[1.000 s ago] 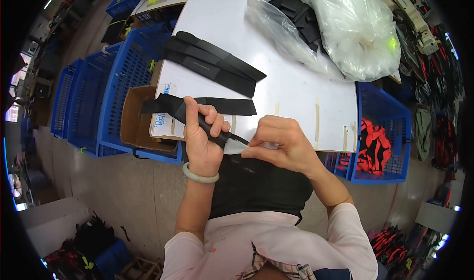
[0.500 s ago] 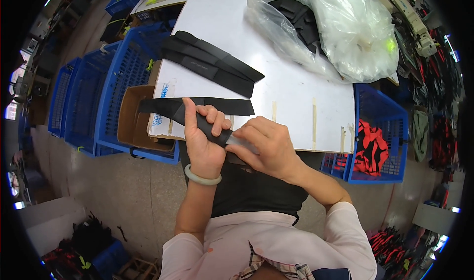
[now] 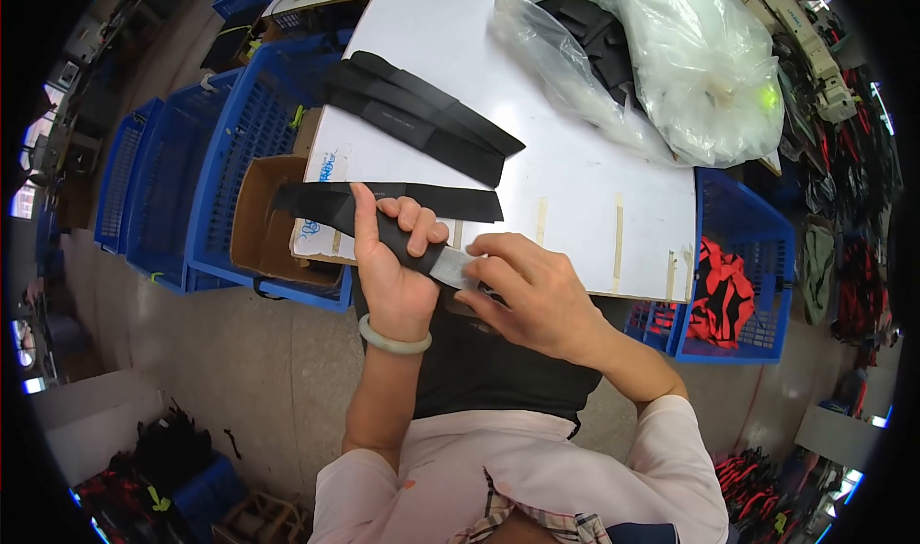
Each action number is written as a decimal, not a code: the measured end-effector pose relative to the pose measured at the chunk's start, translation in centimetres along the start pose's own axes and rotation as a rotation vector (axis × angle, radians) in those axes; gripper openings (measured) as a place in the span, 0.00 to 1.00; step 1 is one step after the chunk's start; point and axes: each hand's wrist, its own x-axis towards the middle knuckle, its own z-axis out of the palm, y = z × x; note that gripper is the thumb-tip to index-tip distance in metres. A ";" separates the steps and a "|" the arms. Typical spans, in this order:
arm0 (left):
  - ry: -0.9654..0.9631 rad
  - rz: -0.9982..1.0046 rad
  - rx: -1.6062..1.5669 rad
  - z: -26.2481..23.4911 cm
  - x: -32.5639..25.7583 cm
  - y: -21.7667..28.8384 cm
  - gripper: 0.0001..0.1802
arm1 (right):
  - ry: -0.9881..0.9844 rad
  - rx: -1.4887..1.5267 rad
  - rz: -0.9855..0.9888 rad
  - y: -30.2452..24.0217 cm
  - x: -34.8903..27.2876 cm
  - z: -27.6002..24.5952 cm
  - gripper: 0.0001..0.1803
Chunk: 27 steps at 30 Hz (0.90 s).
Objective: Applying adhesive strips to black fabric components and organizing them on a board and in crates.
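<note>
Black flat fabric-like strip [image 3: 426, 259], whitish flat end-piece [image 3: 449, 268]. L hand [image 3: 395, 266] gripping strip; R hand [image 3: 537, 295] half-curled at end-piece, grip unclear. Step: prob. adjusting end-piece; next needs firm pinch.

Black strip [image 3: 408, 253], slanting down rightward, pale translucent piece [image 3: 448, 268] at lower end

Tbl [image 3: 575, 185] mid free; bag [image 3: 704, 74] blocks far R, blk strips [image 3: 422, 117] L.
</note>
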 end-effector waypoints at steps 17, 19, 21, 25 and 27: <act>-0.029 -0.053 0.016 0.2 -0.4 -1.8 0.22 | 0.310 0.068 -0.006 1.4 -1.1 3.8 0.12; -0.034 -0.050 0.011 -0.1 -0.2 -1.5 0.22 | 0.256 0.052 0.016 1.7 -1.3 3.9 0.13; -0.042 -0.041 0.007 -0.3 0.0 -0.8 0.22 | 0.182 0.037 0.032 1.0 -1.2 3.1 0.14; -0.050 -0.016 -0.019 -0.3 0.1 -0.3 0.22 | 0.005 -0.024 0.073 0.7 -1.4 2.7 0.20; -0.062 -0.023 -0.024 -0.3 0.2 -0.3 0.22 | -0.016 -0.035 0.065 0.9 -1.3 2.7 0.22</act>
